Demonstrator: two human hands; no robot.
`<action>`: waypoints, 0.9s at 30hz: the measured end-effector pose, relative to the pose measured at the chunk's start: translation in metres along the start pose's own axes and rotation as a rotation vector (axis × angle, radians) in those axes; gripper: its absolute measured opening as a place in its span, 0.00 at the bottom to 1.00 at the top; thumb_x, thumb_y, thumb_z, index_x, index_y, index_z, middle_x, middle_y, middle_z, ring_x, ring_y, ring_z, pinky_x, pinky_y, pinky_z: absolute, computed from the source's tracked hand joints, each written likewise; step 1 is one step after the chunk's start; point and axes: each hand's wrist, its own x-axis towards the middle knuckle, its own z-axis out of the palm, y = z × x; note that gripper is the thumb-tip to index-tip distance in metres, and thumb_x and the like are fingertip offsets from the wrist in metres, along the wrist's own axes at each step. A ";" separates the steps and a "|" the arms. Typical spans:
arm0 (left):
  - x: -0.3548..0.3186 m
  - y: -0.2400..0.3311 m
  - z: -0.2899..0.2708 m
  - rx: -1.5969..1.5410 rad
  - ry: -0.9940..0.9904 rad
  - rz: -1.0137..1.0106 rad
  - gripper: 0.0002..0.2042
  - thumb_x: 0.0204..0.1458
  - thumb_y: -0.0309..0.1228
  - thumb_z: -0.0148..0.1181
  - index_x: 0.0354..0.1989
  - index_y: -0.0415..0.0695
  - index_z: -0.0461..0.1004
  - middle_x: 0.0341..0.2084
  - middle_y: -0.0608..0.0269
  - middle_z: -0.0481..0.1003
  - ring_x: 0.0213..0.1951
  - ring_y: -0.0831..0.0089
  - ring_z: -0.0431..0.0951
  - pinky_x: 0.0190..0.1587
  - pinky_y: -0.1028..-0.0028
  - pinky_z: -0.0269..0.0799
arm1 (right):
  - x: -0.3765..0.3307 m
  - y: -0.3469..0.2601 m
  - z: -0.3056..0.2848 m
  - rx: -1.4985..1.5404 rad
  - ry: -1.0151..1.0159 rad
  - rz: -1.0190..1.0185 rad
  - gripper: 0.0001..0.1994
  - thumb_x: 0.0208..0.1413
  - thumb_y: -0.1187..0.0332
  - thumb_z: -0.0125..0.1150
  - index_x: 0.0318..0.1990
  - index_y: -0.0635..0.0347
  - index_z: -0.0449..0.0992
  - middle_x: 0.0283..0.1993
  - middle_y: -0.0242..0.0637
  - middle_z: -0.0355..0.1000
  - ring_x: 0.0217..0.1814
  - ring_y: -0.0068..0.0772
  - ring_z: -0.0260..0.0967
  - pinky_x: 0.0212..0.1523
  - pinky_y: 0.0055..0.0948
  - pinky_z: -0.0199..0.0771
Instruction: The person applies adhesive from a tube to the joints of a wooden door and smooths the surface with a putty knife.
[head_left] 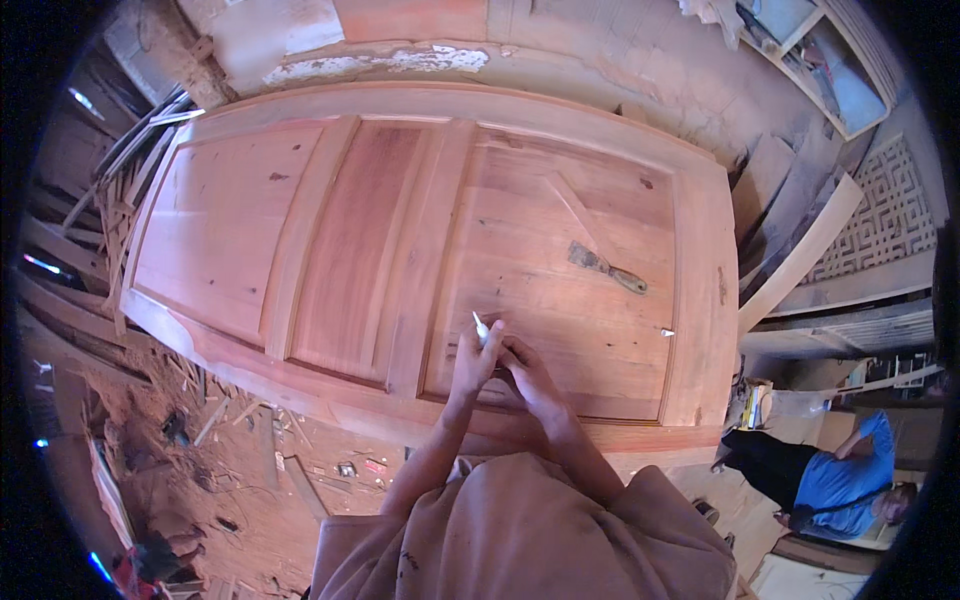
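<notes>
My left hand (472,366) is closed around a small white tube with a pointed nozzle (482,328), its tip directed up and away from me. Pressed close beside it, my right hand (533,378) has its fingers curled; what they hold, if anything, is hidden. Both hands are over the near edge of the right panel of a large wooden door (410,270) lying flat. On that panel lie a putty knife (607,266) with a worn blade and a thin wooden strip (580,210). A small white cone-shaped piece (668,332) sits near the panel's right edge.
Boards (800,255) and a carved lattice panel (880,215) lean at the right. A person in a blue shirt (845,490) is at the lower right. Wood scraps (300,485) litter the floor at the lower left, and stacked lumber (75,270) stands at the far left.
</notes>
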 end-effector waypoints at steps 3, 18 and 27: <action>-0.019 -0.008 -0.021 0.003 -0.081 -0.084 0.16 0.62 0.38 0.53 0.47 0.36 0.73 0.27 0.67 0.75 0.30 0.80 0.73 0.32 0.78 0.69 | -0.007 0.015 0.002 -0.214 -0.022 -0.068 0.11 0.65 0.66 0.52 0.49 0.59 0.74 0.41 0.36 0.74 0.43 0.24 0.73 0.41 0.26 0.76; -0.113 0.003 -0.146 -0.250 0.317 0.172 0.14 0.64 0.35 0.49 0.48 0.36 0.71 0.39 0.58 0.76 0.36 0.74 0.77 0.31 0.75 0.77 | 0.044 -0.079 -0.190 -1.974 0.766 -0.337 0.21 0.55 0.60 0.59 0.57 0.50 0.69 0.55 0.47 0.65 0.56 0.57 0.63 0.54 0.56 0.65; -0.124 0.022 -0.211 -0.189 0.444 0.138 0.17 0.65 0.40 0.47 0.43 0.36 0.73 0.29 0.63 0.76 0.33 0.78 0.76 0.32 0.76 0.73 | -0.045 0.013 -0.053 -1.555 0.671 -0.372 0.18 0.52 0.60 0.62 0.48 0.59 0.73 0.33 0.51 0.70 0.38 0.54 0.72 0.41 0.51 0.71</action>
